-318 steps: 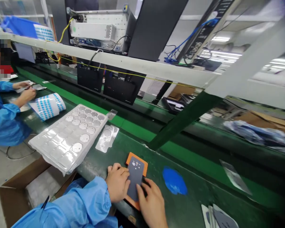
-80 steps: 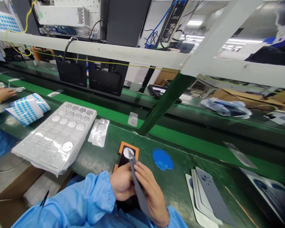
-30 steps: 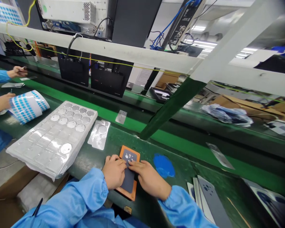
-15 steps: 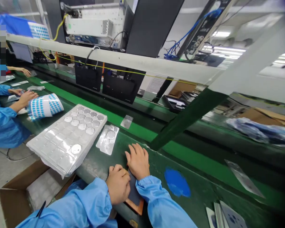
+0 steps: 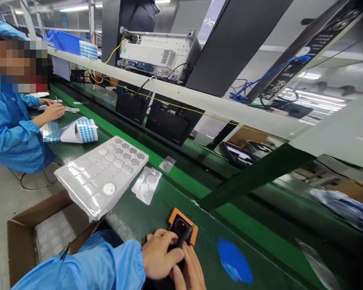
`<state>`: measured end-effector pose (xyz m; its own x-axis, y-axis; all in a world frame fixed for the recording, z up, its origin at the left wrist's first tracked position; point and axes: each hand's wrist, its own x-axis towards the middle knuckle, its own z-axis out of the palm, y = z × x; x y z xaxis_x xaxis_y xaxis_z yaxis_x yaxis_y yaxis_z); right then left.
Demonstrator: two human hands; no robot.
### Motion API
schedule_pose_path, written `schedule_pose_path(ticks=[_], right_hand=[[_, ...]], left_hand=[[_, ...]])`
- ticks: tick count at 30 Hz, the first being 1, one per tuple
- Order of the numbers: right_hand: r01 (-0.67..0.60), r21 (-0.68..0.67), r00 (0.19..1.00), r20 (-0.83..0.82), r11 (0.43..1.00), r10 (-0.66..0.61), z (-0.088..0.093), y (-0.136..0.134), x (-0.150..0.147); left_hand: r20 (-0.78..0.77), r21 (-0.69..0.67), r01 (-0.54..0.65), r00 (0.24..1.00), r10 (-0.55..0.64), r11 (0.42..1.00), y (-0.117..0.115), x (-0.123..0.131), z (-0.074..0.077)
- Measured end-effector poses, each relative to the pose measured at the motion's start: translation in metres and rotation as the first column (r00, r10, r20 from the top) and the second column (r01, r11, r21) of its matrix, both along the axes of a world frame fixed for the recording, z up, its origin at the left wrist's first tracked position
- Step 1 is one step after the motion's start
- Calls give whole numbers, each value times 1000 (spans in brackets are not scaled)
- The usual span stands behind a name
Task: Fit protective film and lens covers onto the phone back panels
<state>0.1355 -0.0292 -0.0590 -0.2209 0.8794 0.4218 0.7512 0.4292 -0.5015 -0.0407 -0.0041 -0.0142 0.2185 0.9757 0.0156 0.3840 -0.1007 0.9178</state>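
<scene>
A black phone-like panel [image 5: 183, 228], with a dark rounded shape near its far end, lies on the bench in an orange fixture [image 5: 195, 233]. My left hand [image 5: 161, 254] is at the panel's left side with its fingers bent and its thumb pointing right; what is between them, if anything, is hidden. My right hand [image 5: 191, 270] covers the panel's near part, fingers stretched out close together and thumb apart. The left thumb meets the right fingers. Beyond the fixture, overlapping clear film cards [image 5: 147, 185] lie beside a clear plastic tray [image 5: 81, 171] with round silvery pieces in some pockets.
A blue patch [image 5: 234, 259] lies to the right. A single film card [image 5: 167, 164] rests on the green strip behind. An open cardboard box [image 5: 19, 253] stands below left. A co-worker [image 5: 15, 125] in blue sits at left by a curled sheet with blue dots [image 5: 86, 131]. A slanted post [image 5: 257, 175] rises at right.
The right hand has drawn back from the fixture's far end, uncovering the black panel and orange corner. The left thumb now meets the right fingers. The view has shifted, showing more of the co-worker.
</scene>
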Motion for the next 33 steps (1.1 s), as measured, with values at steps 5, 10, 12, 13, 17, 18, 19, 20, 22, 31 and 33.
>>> schedule_pose_path(ticks=[5, 10, 12, 13, 17, 18, 19, 20, 22, 31, 33], right_hand=[[-216, 121, 950, 253, 969, 181, 39, 44, -50], [-241, 219, 914, 378, 946, 146, 35, 131, -107], [-271, 160, 884, 432, 949, 179, 31, 152, -131], [-285, 136, 874, 443, 949, 199, 28, 157, -142], [-324, 83, 873, 409, 942, 264, 20, 161, -162], [-323, 70, 877, 396, 944, 271, 19, 160, -163], [-319, 59, 882, 383, 946, 274, 18, 161, -163], [-311, 50, 889, 369, 949, 272, 18, 162, -162], [-285, 40, 904, 343, 958, 255, 21, 163, -158], [-271, 42, 938, 236, 962, 254, 24, 111, -85], [-248, 53, 956, 176, 967, 235, 18, 99, -73]], left_hand=[[489, -143, 56, 872, 21, 988, 43, -21, 15], [367, 11, -268, 897, 246, 963, 81, -64, 39], [175, 172, -426, 901, 398, 888, 74, -94, 44], [89, 257, -468, 883, 461, 846, 66, -112, 45], [-220, 433, -514, 737, 640, 741, 28, -195, 50], [-317, 432, -514, 682, 659, 741, 24, -215, 53], [-414, 416, -521, 621, 666, 745, 24, -234, 57], [-470, 396, -522, 591, 655, 755, 28, -249, 61], [-549, 347, -509, 571, 610, 788, 46, -269, 66], [-763, 74, -263, 606, 225, 962, 87, -265, 53], [-798, 49, -247, 573, 187, 968, 81, -271, 53]])
